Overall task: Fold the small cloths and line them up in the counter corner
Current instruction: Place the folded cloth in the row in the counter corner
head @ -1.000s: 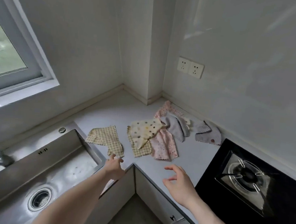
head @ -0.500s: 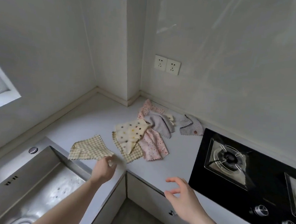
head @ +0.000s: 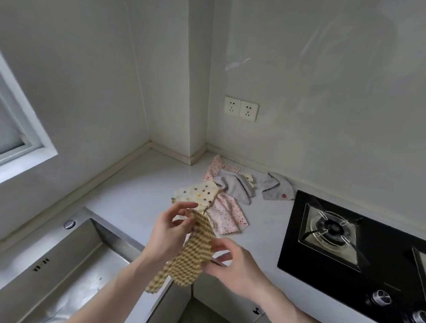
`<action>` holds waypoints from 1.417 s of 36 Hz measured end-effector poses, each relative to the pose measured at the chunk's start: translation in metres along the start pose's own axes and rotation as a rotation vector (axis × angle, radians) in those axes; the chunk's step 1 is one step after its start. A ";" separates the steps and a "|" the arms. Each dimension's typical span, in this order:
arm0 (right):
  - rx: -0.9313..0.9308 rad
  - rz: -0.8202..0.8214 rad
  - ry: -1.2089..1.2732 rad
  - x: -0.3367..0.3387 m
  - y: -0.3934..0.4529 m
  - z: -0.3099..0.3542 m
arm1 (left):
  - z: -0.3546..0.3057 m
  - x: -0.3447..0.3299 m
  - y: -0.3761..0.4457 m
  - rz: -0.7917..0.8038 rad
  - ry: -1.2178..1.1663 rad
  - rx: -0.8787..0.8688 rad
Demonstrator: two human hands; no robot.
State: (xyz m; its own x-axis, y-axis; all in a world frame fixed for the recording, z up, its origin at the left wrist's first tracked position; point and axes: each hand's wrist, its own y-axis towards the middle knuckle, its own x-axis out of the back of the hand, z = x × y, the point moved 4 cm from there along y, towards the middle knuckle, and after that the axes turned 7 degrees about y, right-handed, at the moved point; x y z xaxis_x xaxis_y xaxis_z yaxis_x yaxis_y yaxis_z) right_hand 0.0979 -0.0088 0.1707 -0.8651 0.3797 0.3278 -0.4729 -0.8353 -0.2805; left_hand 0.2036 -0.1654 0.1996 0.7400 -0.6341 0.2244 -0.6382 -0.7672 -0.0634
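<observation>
- Left hand point(head: 169, 230): pinches the top edge of the check cloth point(head: 190, 253), which hangs in the air above the surface point(head: 133, 198) edge.
- Right hand point(head: 235, 262): fingers curled on the cloth's right edge; a light grip may let it slip.
- Sink point(head: 56, 264): just below; a dropped cloth could land in it.
- Pile point(head: 219, 199): unfolded near the corner, so it crowds the line-up spot.
</observation>
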 end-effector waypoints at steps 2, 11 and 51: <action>-0.003 0.026 0.008 -0.010 -0.001 0.000 | -0.010 -0.009 -0.007 0.034 -0.020 0.002; 0.018 -0.097 0.001 -0.027 0.002 -0.009 | -0.029 -0.033 -0.015 0.213 0.017 0.049; -0.132 -0.370 -0.063 0.101 -0.045 -0.105 | 0.022 -0.049 0.021 0.280 0.900 -0.272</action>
State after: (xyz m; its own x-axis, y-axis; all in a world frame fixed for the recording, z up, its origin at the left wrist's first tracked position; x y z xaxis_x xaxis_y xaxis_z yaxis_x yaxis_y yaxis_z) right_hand 0.0146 0.1091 0.1216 -0.6218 0.6170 0.4824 -0.7721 -0.5863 -0.2452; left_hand 0.1583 -0.1523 0.1656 0.1880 -0.3926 0.9003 -0.8764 -0.4808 -0.0266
